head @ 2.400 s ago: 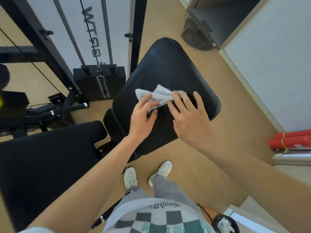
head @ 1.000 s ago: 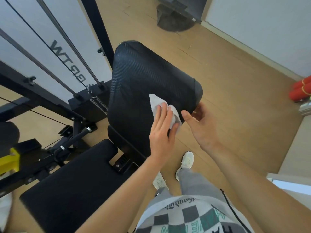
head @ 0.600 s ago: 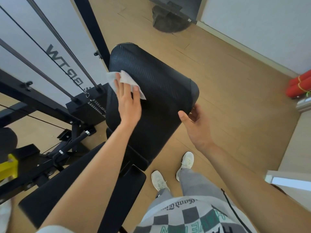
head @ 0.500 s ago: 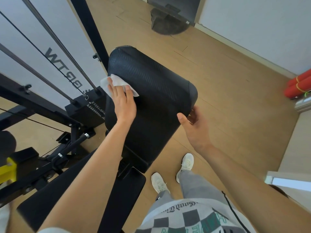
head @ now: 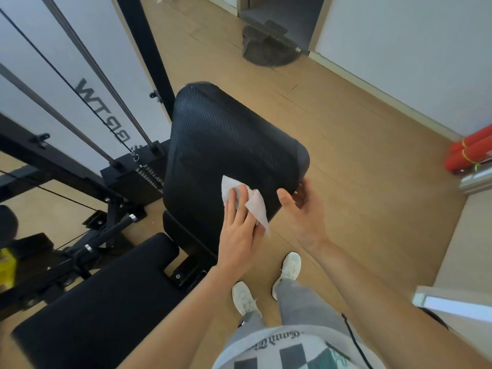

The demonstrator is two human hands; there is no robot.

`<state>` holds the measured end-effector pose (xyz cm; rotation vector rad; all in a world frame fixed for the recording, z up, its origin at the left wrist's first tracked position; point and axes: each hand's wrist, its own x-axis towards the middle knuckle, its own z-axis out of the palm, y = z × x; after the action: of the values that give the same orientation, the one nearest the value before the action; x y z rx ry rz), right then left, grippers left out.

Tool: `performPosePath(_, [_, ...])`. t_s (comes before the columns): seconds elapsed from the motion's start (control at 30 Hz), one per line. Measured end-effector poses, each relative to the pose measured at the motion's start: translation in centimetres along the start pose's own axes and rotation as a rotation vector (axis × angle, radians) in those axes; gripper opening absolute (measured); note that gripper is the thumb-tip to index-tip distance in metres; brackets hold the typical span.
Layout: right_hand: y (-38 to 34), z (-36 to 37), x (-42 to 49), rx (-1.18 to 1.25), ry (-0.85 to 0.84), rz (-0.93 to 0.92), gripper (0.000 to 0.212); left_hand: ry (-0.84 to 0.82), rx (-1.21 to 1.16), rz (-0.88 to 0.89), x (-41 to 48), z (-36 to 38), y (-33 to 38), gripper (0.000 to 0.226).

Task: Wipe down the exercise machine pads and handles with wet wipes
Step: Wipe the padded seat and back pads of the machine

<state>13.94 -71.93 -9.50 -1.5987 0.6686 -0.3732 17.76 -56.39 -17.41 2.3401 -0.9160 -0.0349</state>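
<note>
The left hand (head: 239, 235) lies flat with straight fingers (head: 232, 202) pressing a white wipe (head: 257, 207) against the lower right part of the black pad (head: 229, 139). The wipe is crumpled under the fingers; one corner pokes out above the fingertips and a loose flap hangs down past the pad's lower edge, beside the little finger. Just to the right, the right hand (head: 306, 217) holds the pad's lower right corner, thumb (head: 285, 198) on the front face and the other fingers curled round behind the edge. The pad is ribbed, tilted back and standing above a hinge bracket (head: 186, 270). Below and to the left of it lies the flat black seat (head: 101, 294), apart from the pad at the hinge. Left of the pad stands the weight stack (head: 133, 179), with two grey rods (head: 101, 75) and a thin black cable (head: 66, 78) running down to it in front of a white panel with lettering. A black post (head: 149, 49) rises just behind the pad's top left corner. A black bar with chrome rings (head: 111, 230) slants near the floor left of the seat. The floor (head: 359, 182) is light wood. Below the hands show two white shoes (head: 288, 267), grey trousers and a checked shirt. Red rolls (head: 468, 153) lie against the wall at far right, well apart from the machine.
</note>
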Motion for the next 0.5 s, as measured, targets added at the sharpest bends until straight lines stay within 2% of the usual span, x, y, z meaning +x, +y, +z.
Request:
performPosePath(0.33, [-0.2,0.1,-0.5,-0.033,-0.003,-0.048,0.039,0.212,-0.215,-0.146,10.3,-6.1,-0.2,0.069])
performPosePath(0.5, [-0.2,-0.1,-0.5,-0.017,-0.015,-0.047,0.040,0.240,-0.184,-0.016,9.1,-5.2,2.4,0.067])
